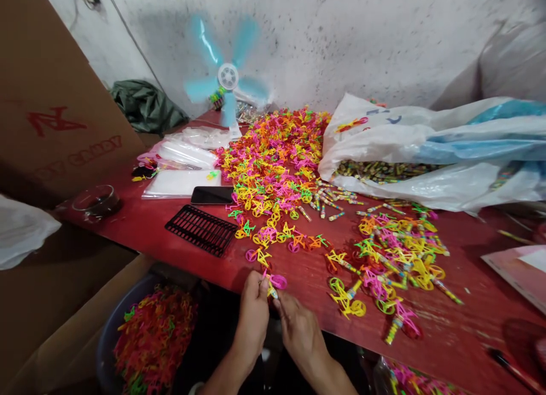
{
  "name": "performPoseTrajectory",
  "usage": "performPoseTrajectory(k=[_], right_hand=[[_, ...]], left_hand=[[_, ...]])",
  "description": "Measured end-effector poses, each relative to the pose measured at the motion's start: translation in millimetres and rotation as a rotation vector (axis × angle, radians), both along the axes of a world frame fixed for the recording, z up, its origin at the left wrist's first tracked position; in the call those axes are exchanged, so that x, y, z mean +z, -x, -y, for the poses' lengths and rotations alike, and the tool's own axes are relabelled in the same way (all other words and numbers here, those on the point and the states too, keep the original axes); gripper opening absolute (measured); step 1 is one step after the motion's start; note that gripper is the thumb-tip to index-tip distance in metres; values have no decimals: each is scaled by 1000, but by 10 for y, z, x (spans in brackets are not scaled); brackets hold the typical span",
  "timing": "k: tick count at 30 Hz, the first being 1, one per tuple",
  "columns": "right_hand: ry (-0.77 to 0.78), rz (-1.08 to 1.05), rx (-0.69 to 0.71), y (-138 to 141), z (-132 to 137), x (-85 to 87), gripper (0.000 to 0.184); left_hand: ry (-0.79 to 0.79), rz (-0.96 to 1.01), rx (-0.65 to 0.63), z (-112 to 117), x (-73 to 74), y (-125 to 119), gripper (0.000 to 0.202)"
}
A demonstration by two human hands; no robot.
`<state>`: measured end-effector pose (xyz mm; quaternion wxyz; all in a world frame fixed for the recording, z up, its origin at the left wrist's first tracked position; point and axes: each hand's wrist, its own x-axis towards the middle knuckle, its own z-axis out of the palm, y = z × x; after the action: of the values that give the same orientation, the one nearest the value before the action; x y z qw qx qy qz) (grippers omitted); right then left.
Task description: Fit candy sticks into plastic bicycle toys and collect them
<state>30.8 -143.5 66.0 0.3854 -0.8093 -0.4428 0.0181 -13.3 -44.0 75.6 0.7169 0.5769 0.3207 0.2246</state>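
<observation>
Both hands meet just off the table's front edge, fingers closed. My left hand (255,307) pinches a small plastic toy bicycle (278,281) with a pink wheel sticking out to the right. Close against it, my right hand (302,329) has its fingers wrapped round a small patterned tube (272,293), mostly hidden by the fingers. Whether tube and bicycle are joined I cannot tell. Beyond my hands lies a big heap of colourful toy bicycles (273,167). To the right is a smaller pile of toy bicycles with patterned tubes attached (396,252).
Loose tubes (326,198) lie before a white sack (384,139) of more tubes. At left are a black plastic rack (201,230), phone (212,195), clear bags (181,183) and glass bowl (96,201). A fan (228,76) spins behind. Below stands a tub (106,349) of bicycles.
</observation>
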Motion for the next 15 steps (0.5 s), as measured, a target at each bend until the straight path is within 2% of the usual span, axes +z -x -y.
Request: performPoseTrajectory(k=[3,5,7,9,11,13,15], right_hand=[[8,-92,23,-51,65,77,33],[6,-94,-25,-203,188,170,30],[-11,-11,-185,-448,393,295,29],[-31,152,-405,-739,652,438,33],[13,386,-619,-1013,878,571,42],[93,571,-770,-1223,960,662,45],[139,608,-765,-1365,823,693,38]], left_hand=[[-167,-61,-112,-44,11,-4,26],[-370,-68,-182,-137,54,-40,21],[-638,-69,-198,-282,103,-93,22],[-923,-135,-215,-446,134,-143,36],[-1155,-252,-290,-581,140,-178,48],[-1286,-355,-369,-648,133,-195,46],[-1323,-434,-403,-647,131,-200,35]])
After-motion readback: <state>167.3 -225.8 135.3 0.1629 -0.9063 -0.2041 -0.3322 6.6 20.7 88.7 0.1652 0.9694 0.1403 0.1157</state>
